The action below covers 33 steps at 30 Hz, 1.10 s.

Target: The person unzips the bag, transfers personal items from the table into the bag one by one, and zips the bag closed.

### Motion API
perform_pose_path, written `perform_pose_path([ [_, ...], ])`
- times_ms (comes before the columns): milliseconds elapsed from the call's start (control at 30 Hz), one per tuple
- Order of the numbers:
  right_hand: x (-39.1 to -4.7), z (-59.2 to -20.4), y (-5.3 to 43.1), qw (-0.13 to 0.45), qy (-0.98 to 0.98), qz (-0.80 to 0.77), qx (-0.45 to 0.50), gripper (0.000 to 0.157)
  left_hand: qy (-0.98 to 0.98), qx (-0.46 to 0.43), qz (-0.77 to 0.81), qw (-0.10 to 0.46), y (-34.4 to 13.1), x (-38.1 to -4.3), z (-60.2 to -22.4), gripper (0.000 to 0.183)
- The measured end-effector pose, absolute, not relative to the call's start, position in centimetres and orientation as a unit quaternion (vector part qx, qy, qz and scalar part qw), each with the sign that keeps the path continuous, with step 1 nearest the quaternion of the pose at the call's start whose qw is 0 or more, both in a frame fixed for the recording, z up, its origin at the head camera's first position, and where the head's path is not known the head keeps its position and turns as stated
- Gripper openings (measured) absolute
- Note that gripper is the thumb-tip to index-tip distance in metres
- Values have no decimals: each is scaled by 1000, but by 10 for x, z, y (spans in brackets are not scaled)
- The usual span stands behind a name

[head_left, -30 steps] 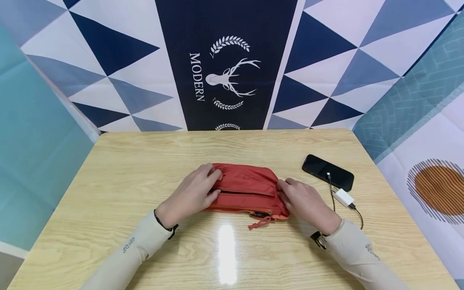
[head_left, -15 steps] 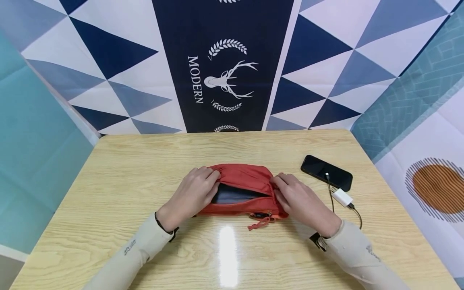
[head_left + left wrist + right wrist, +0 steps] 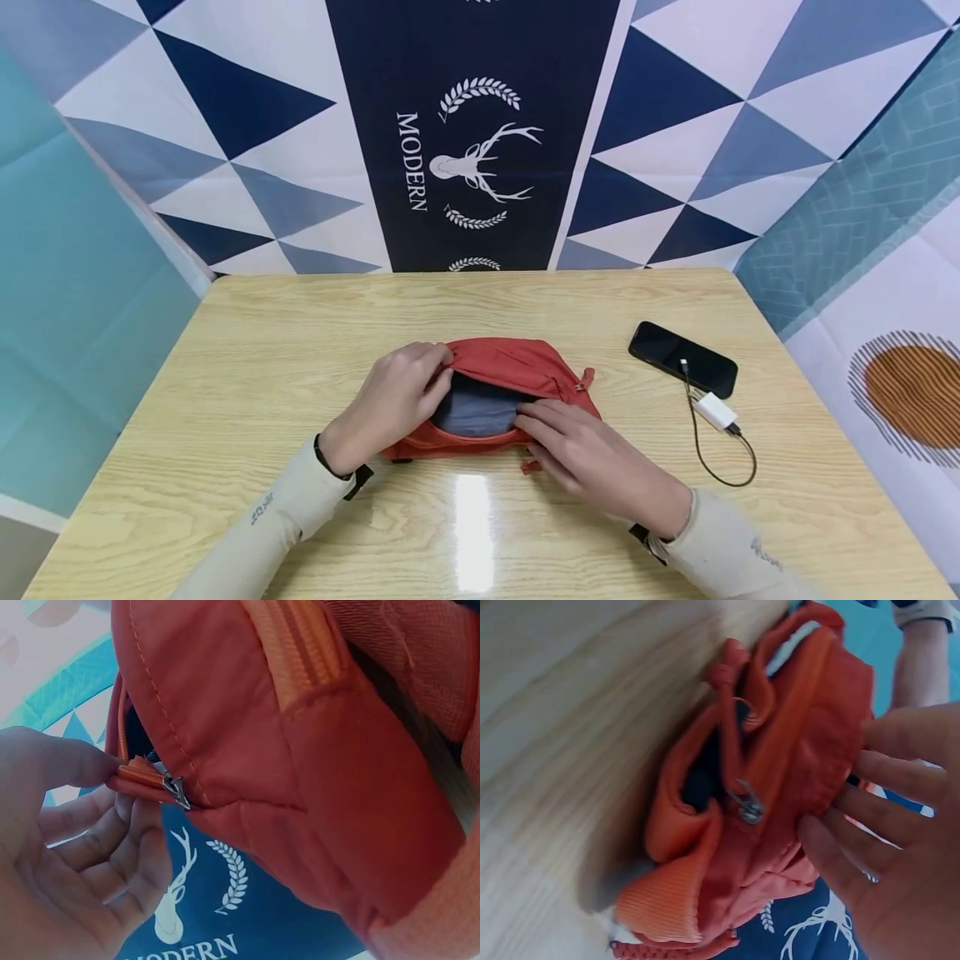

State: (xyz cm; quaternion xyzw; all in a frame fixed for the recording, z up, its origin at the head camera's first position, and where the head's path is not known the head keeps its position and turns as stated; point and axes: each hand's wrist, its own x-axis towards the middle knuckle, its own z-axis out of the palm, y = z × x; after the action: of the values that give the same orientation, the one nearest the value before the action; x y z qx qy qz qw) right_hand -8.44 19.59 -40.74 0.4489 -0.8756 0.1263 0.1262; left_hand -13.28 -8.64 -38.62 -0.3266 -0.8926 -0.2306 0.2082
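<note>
A red waist pack (image 3: pixel 510 358) with orange zips lies on the table, its main pocket gaping and the grey lining (image 3: pixel 480 407) showing. At the left end of the mouth my left hand (image 3: pixel 401 400) pinches the zip edge between thumb and fingers; in the left wrist view a metal zip slider (image 3: pixel 177 790) sits just beside the fingertips. My right hand (image 3: pixel 588 450) lies over the near rim on the right, fingers fairly straight and fingertips at the opening, thumb on the outer side. The right wrist view shows a front zip pull with red cord (image 3: pixel 731 720).
To the right of the pack lies a black phone (image 3: pixel 682 358). Beside it are a white adapter (image 3: pixel 715 412) and a short dark cable (image 3: pixel 705 462) with its plug over the phone. A patterned cloth (image 3: pixel 480 167) stands behind the table's far edge.
The pocket's mouth has gone from a narrow slit to wide. My right hand has left the pack's right end and moved left and nearer, onto the rim; the left hand keeps its grip.
</note>
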Motion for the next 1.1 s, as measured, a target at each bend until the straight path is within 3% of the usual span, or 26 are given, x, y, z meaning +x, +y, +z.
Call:
perform_pose_path([
  [133, -85, -414, 195, 112, -887, 90, 438, 47, -896, -300, -262, 195, -88, -132, -384, 4],
  [533, -105, -430, 205, 97, -894, 99, 427, 49, -890, -258, -324, 192, -91, -131, -374, 8],
  [833, -105, -421, 208, 72, -894, 162, 412, 49, -908, -286, -279, 127, -92, -132, -375, 6],
  [1100, -122, -396, 233, 138, -893, 204, 376, 40, -910, -288, -272, 120, -95, -133, -375, 6],
])
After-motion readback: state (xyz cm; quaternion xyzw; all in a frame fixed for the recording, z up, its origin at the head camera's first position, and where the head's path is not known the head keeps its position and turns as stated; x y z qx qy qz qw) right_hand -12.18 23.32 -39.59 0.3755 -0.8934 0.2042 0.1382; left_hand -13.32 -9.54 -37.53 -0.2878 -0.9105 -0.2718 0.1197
